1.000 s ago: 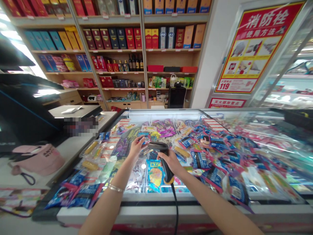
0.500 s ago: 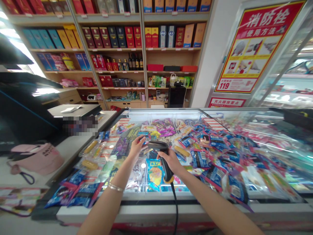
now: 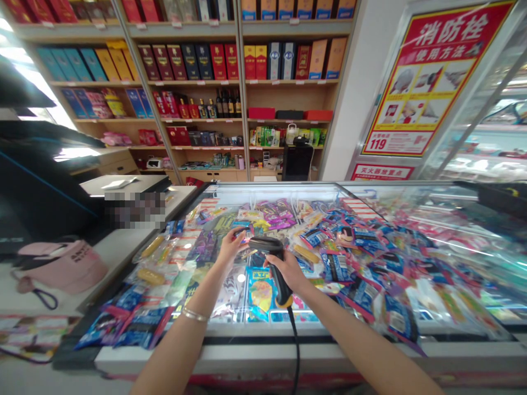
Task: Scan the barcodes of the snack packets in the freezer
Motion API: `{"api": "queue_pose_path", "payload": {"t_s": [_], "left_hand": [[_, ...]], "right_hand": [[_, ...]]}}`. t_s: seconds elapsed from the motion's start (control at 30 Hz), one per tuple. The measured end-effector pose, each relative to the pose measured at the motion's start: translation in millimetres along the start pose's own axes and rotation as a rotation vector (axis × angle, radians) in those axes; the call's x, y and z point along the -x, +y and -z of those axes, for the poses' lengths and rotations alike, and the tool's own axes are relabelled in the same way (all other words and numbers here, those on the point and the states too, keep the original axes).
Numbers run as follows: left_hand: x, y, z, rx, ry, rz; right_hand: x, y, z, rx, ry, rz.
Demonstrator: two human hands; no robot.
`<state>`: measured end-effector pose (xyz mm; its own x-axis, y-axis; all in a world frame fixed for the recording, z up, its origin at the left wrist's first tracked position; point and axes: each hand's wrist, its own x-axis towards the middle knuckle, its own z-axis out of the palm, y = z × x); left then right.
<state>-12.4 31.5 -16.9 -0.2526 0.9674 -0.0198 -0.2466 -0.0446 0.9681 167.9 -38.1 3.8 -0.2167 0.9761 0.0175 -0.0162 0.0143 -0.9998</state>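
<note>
My right hand (image 3: 288, 270) is wrapped round the handle of a black barcode scanner (image 3: 269, 258) with a yellow base; its cable hangs down toward me. The scanner's head points left at a small blue packet (image 3: 242, 231) that my left hand (image 3: 229, 247) pinches between thumb and fingers. A thin bracelet sits on my left wrist. Both hands hover over the glass lid of a chest freezer (image 3: 263, 329) packed with colourful wrapped ice creams.
A checkout counter with a black monitor (image 3: 37, 181) and a pink cap (image 3: 61, 266) lies to the left. Wooden shelves (image 3: 242, 88) of boxed goods and bottles fill the back wall. A red fire-hydrant poster (image 3: 432, 77) hangs on the right, beside a glass-door fridge.
Barely anything: my left hand shifted the packet slightly, and the scanner stays aimed at it.
</note>
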Motion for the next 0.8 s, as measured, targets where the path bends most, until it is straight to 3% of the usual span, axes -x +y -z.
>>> {"api": "queue_pose_path", "payload": {"t_s": [0.3, 0.47, 0.63, 0.8], "left_hand": [[5.6, 10.3, -0.4, 0.002, 0.055, -0.006], [1.8, 13.7, 3.3, -0.081, 0.141, -0.052], [3.7, 19.4, 3.2, 0.05, 0.073, 0.04], [5.1, 20.4, 2.4, 0.033, 0.064, 0.024]], "right_hand": [[0.2, -7.1, 4.8, 0.057, -0.013, -0.015], [4.0, -11.9, 5.1, 0.164, -0.033, 0.049], [7.2, -14.6, 4.4, 0.259, -0.038, 0.115], [11.5, -18.4, 2.4, 0.358, 0.029, 0.202]]}}
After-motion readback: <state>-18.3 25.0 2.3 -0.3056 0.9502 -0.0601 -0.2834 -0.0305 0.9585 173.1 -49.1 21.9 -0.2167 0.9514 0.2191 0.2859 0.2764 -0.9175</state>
